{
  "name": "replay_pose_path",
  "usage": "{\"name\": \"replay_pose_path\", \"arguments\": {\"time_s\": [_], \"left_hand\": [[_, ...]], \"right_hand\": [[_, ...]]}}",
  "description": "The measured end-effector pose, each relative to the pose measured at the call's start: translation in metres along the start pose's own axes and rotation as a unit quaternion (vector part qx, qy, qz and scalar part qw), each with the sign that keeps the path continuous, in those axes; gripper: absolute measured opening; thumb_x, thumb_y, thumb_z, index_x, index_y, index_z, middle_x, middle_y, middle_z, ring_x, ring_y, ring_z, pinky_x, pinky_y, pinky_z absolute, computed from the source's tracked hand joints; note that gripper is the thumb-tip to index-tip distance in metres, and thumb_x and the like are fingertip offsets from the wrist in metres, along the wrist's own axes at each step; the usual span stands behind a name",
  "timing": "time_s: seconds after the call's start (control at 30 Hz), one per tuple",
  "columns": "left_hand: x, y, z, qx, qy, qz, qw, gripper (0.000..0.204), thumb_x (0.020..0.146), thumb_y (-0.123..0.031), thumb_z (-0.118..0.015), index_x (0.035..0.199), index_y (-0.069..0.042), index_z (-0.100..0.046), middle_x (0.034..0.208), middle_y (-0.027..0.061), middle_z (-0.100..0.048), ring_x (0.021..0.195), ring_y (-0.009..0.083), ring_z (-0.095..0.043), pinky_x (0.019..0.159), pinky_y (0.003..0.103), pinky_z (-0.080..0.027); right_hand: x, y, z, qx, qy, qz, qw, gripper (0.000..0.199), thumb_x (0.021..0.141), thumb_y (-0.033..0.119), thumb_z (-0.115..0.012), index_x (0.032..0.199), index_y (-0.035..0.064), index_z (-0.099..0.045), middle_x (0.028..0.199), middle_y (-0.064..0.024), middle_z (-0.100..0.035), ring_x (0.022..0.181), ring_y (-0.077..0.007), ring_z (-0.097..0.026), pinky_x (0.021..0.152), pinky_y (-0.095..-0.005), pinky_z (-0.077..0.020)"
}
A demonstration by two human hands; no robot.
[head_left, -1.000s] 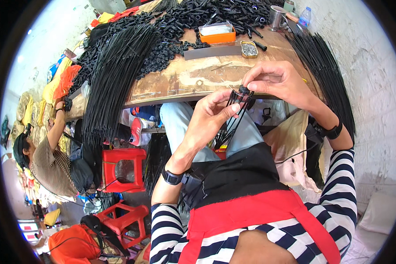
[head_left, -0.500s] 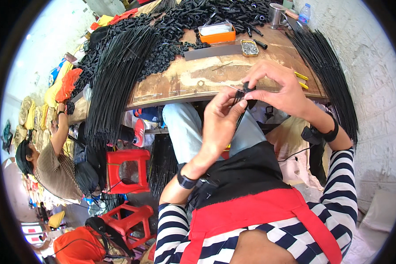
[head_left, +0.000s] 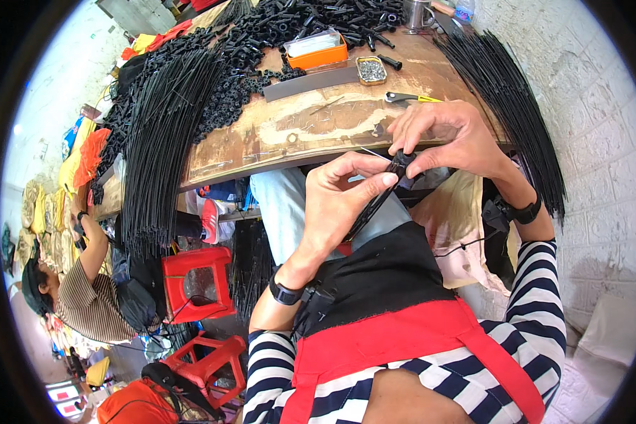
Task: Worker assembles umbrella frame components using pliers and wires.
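Just in front of the table edge, my left hand [head_left: 332, 205] pinches a bundle of thin black rods [head_left: 367, 216] between thumb and fingers. The bundle slants down toward my lap. At its upper end sits a short, dark round fitting [head_left: 403, 161], gripped by the thumb and fingers of my right hand [head_left: 461, 138]. A thin silvery wire [head_left: 374, 152] sticks out between my hands, close to the fitting. My fingers partly hide how the rods meet the fitting.
On the wooden table [head_left: 311, 124] lie heaped black fittings [head_left: 325, 20], an orange box [head_left: 332, 56], a tin of small metal bits [head_left: 372, 71] and a yellow-handled cutter [head_left: 403, 97]. Long black rods [head_left: 162, 148] overhang the left; more rods [head_left: 505, 99] lie right. A person [head_left: 88, 290] stands at left.
The view has shifted, so the table appears further left. My hands have moved slightly toward me and right, still holding the rods and fitting. The cutter's blades now show.
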State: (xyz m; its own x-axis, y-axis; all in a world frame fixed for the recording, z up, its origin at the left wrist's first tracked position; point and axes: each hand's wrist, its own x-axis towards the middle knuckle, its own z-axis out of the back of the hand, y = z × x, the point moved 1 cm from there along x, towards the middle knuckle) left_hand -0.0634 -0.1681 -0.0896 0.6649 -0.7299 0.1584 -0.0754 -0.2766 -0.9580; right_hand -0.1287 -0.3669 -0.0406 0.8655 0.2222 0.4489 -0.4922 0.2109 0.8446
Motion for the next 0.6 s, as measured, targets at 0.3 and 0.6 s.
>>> {"name": "replay_pose_path", "arguments": {"time_s": [0.3,0.6], "left_hand": [[0.013,0.006,0.014,-0.119,0.092,0.088,0.985,0.015,0.079,-0.002,-0.074,0.093,0.000,-0.069,0.086,0.0064,-0.069,0.077,0.0109,-0.064,0.074,0.025,-0.052],[-0.014,0.004,-0.013,0.263,-0.208,-0.258,0.906,0.024,0.076,0.002,-0.074,0.098,0.004,-0.064,0.084,0.0106,-0.068,0.072,0.0194,-0.066,0.065,0.029,-0.053]], "right_hand": [[0.000,-0.019,-0.002,0.099,0.024,0.047,0.994,0.031,0.069,-0.009,-0.077,0.098,-0.0037,-0.067,0.103,-0.0137,-0.067,0.098,-0.0204,-0.065,0.087,-0.0319,-0.0526],[0.011,-0.016,-0.030,0.092,-0.082,0.054,0.991,0.027,0.074,-0.011,-0.071,0.100,-0.0037,-0.068,0.105,-0.0169,-0.067,0.098,-0.0231,-0.064,0.087,-0.0325,-0.0533]]}}
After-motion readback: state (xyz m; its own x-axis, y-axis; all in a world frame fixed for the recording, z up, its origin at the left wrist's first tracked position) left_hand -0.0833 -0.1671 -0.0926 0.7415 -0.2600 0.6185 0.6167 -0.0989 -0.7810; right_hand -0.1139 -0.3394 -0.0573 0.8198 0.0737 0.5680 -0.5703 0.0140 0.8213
